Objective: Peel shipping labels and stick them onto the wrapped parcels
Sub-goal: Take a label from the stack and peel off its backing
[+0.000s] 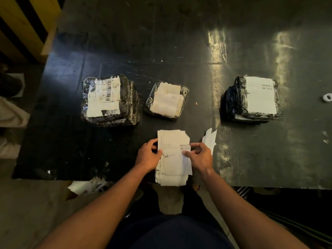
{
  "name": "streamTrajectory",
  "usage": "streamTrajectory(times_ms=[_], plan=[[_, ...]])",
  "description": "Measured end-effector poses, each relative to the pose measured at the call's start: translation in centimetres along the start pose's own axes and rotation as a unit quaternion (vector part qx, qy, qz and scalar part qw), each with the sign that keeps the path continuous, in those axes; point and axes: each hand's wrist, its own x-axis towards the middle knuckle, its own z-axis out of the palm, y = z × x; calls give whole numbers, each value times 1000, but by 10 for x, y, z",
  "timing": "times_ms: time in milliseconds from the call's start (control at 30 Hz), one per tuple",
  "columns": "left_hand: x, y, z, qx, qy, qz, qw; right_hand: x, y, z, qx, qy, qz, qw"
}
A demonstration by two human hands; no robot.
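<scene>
A stack of white shipping labels (172, 157) sits at the near edge of the black table (179, 42). My left hand (148, 157) grips the stack's left edge. My right hand (199, 157) pinches the right edge of the top label between thumb and fingers. Three parcels wrapped in black plastic lie in a row beyond. The left parcel (109, 100) carries several barcode labels. The middle parcel (167, 100) has a pale label on top. On the right parcel (255, 98) is one large white label.
Loose white backing strips (210, 139) lie just right of the stack. A small white tape roll (327, 97) sits at the far right. Paper scraps (88, 186) lie on the floor under the table's near edge. A yellow and black post (27, 27) stands at the far left.
</scene>
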Motion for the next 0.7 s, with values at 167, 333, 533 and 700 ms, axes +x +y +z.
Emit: streamTrajectory(times_ms=[167,333,533,700], plan=[[-15,-4,-4,33,-18,87,996,5,-3,-2,59,-5,43,997],[-19,-10,-3,116,-14,123,985,10,2,-8,27,6,37,999],[-20,-10,-2,144,-8,132,981,10,1,-21,13,44,6,999],[-29,6,-13,100,56,162,980,-3,-21,-45,90,7,-26,996]])
